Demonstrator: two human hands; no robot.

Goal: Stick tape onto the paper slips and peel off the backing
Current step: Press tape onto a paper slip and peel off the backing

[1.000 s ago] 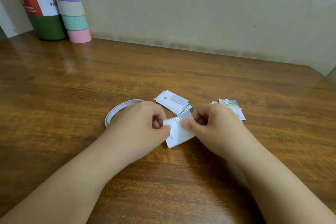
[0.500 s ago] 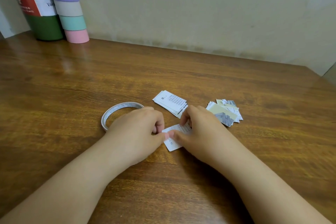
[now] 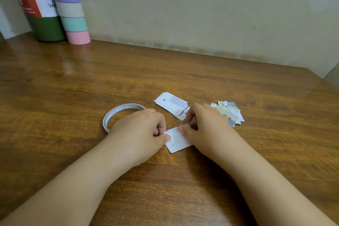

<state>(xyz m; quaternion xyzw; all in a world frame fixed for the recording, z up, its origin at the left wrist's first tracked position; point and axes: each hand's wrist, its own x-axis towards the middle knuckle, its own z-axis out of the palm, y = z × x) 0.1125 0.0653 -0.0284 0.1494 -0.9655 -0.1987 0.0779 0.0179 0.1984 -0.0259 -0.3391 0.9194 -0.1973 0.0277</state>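
Paper slip (image 3: 177, 142) in work lies flat on the bench (image 3: 183, 82), right in front of me between both hands, and I read that placement as deliberate: the wood backs the paper so pressure goes straight into it. My left hand (image 3: 139, 132) has its fingers curled under and its thumb laid on the slip's left edge, pinching or pinning that edge so the paper cannot skid. My right hand (image 3: 203, 126) is curled over the slip's upper right part, thumb tip on the paper close to the left thumb, fingers bent down at the far edge; from here I judge it is either rubbing a strip down or picking at a backing corner, but the tape itself is too small to make out.

The tape roll (image 3: 122, 115) lies flat on the bench just behind the left hand, partly hidden by it, kept near so the next length is an easy reach. A neat stack of printed slips (image 3: 171, 103) sits just beyond the hands, and a looser heap of slips (image 3: 229, 112) lies behind the right hand. I take the two heaps as untaped and finished, though I cannot tell which is which.

Against the wall at far left stand a green bottle (image 3: 39, 24) and a column of pastel rolls (image 3: 70, 11), well apart from the work.
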